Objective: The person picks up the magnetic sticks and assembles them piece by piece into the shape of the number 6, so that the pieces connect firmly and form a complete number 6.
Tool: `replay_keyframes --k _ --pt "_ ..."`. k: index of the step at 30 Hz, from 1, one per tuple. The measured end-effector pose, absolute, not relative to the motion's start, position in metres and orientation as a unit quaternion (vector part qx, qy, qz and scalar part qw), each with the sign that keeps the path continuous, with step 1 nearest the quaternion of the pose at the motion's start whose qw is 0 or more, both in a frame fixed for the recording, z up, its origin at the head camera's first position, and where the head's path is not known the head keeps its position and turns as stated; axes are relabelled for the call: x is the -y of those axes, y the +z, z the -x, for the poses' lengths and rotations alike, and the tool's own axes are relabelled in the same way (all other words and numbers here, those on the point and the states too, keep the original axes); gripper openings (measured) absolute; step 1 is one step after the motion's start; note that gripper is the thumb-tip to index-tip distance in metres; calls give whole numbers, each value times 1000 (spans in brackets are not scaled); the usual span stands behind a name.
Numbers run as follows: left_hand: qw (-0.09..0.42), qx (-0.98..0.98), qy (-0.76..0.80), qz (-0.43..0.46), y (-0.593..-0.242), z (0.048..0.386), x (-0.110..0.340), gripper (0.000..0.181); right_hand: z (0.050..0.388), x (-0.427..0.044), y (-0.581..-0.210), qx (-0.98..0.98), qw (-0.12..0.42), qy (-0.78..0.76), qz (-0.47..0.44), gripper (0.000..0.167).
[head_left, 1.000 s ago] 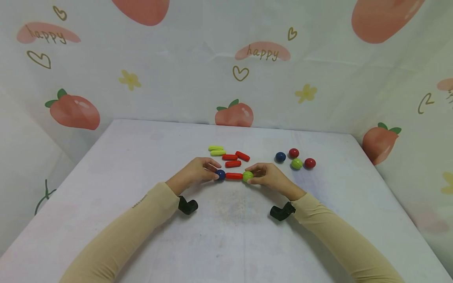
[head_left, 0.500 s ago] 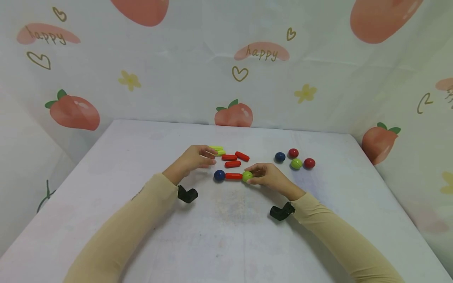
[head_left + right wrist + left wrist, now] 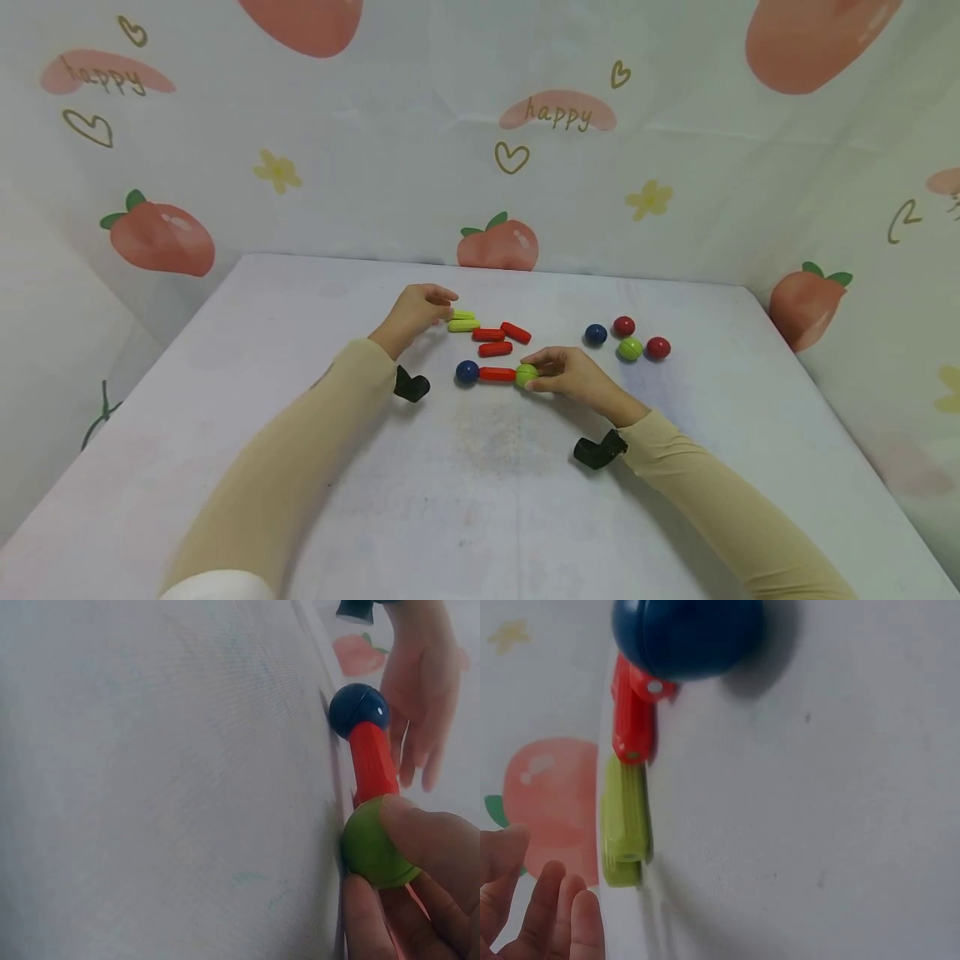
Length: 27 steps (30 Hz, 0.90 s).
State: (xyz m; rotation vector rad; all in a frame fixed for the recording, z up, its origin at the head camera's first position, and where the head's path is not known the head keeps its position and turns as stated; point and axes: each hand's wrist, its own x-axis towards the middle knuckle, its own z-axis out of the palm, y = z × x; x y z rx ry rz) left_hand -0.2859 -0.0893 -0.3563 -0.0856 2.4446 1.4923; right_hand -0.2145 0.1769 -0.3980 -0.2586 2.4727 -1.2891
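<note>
In the head view a blue ball [image 3: 467, 372], a red rod [image 3: 497, 374] and a green ball [image 3: 527, 375] lie joined in a line on the table. My right hand [image 3: 573, 379] pinches the green ball between thumb and fingers, as the right wrist view also shows. Beyond the line, my left hand [image 3: 420, 315] hovers by the left end of two yellow-green rods [image 3: 464, 326]. Its fingers [image 3: 585, 930] are loosely extended and hold nothing; the left wrist view shows them apart from the rods.
Several loose red rods [image 3: 495, 349] lie between the yellow-green rods and the joined line. To the right stand another blue ball [image 3: 596, 335], another green ball [image 3: 630, 348] and two red balls [image 3: 657, 347]. A printed curtain [image 3: 390, 167] hangs behind the white table [image 3: 480, 517].
My left hand has let go of the blue ball and moved away from me, to the yellow-green rods. The right hand has stayed on the green ball.
</note>
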Motion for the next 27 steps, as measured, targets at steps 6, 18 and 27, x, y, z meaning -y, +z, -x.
replay_keyframes --k 6,18,27 --pt "132 -850 508 45 -361 297 87 30 215 -178 -399 -868 169 -459 91 39" --pt "159 -867 465 88 -367 310 89 29 216 -178 -400 -866 169 -459 103 40" --pt "173 -872 448 94 -375 316 89 27 216 -179 -400 -869 165 -456 103 39"
